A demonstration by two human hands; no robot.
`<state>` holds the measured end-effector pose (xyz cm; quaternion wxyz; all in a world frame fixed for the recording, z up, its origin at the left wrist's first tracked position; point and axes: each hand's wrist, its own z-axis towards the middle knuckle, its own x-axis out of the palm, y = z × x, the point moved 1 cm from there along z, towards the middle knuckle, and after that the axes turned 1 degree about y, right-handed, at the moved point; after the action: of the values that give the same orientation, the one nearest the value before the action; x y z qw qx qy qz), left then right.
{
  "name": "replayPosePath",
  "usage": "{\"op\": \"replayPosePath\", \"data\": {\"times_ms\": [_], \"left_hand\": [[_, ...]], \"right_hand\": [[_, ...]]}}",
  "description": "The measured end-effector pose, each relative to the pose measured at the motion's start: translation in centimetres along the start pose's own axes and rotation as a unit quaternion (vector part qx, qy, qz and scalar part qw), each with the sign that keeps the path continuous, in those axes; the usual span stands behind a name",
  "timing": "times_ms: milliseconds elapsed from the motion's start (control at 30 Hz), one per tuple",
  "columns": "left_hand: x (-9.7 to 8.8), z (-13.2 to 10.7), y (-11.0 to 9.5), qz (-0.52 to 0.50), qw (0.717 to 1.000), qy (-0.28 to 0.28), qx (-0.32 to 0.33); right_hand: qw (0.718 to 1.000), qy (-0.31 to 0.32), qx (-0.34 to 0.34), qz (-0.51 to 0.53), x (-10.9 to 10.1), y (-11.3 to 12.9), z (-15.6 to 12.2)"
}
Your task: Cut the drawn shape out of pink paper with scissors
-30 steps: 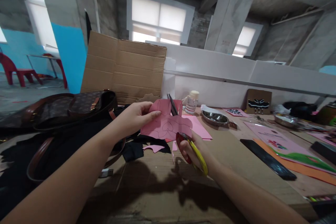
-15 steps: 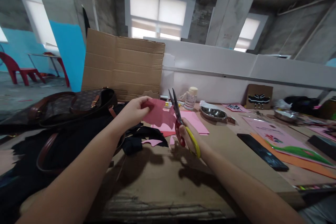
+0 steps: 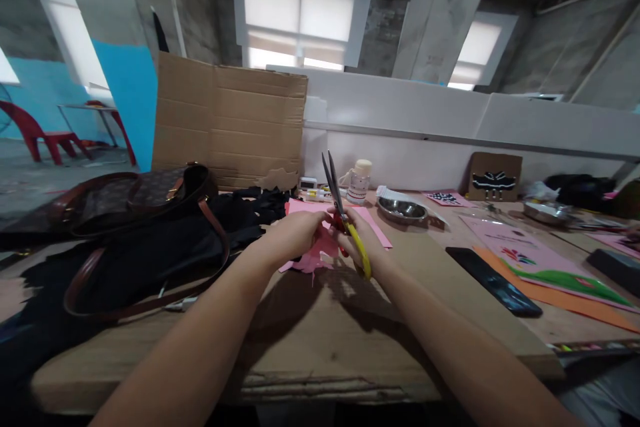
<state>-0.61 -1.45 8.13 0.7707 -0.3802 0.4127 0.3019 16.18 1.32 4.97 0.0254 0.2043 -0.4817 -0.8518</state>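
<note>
My right hand (image 3: 361,237) grips a pair of scissors (image 3: 359,250) by red and yellow handles. The blades point up and away, slightly parted. Close against it is my left hand (image 3: 303,232), its fingers closed on a cut piece of pink paper (image 3: 320,255) that hangs below both hands with a ragged lower edge. Part of this piece is hidden by the fingers. More pink sheets (image 3: 376,228) lie behind the hands on the cardboard work surface (image 3: 320,340).
A brown handbag (image 3: 145,193) and black cloth (image 3: 175,250) lie at the left. Behind stand a cardboard panel (image 3: 230,123) and a bottle (image 3: 359,181). A metal bowl (image 3: 401,209), a black phone (image 3: 493,280) and a pink printed sheet (image 3: 520,253) are on the right.
My left hand has moved right and down to the scissors, bringing the pink piece with it. The hands now meet, and the piece hangs lower beneath them.
</note>
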Motion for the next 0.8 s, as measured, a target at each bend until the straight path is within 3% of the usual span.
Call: {"op": "replayPosePath", "data": {"times_ms": [167, 233, 333, 400, 533, 600, 700, 800], "left_hand": [[0.4, 0.2, 0.5, -0.078, 0.995, -0.060, 0.012], [0.5, 0.6, 0.6, -0.150, 0.980, -0.133, 0.013], [0.7, 1.1, 1.4, -0.258, 0.934, -0.246, -0.022], [0.7, 1.3, 2.3, -0.324, 0.913, -0.237, -0.071], [0.6, 1.2, 3.4, -0.376, 0.916, -0.076, -0.114], [0.5, 1.2, 3.6, -0.371, 0.920, -0.052, -0.117], [0.4, 1.3, 3.9, -0.369, 0.910, -0.134, -0.132], [0.1, 1.5, 4.4, -0.364, 0.892, -0.233, -0.132]], "right_hand": [[1.000, 0.007, 0.006, -0.006, 0.1, -0.3, -0.2], [1.000, 0.003, 0.005, 0.005, 0.0, 0.0, -0.3], [0.998, -0.034, -0.010, 0.048, -0.4, 0.3, -0.1], [0.993, -0.081, -0.036, 0.081, -0.9, 0.4, 0.2], [0.982, -0.154, -0.066, 0.087, -1.7, 0.1, 0.7], [0.981, -0.165, -0.066, 0.079, -1.9, 0.2, 0.6], [0.983, -0.155, -0.072, 0.073, -1.6, 0.5, 0.2], [0.989, -0.098, -0.051, 0.094, -0.7, 0.6, -0.3]]}}
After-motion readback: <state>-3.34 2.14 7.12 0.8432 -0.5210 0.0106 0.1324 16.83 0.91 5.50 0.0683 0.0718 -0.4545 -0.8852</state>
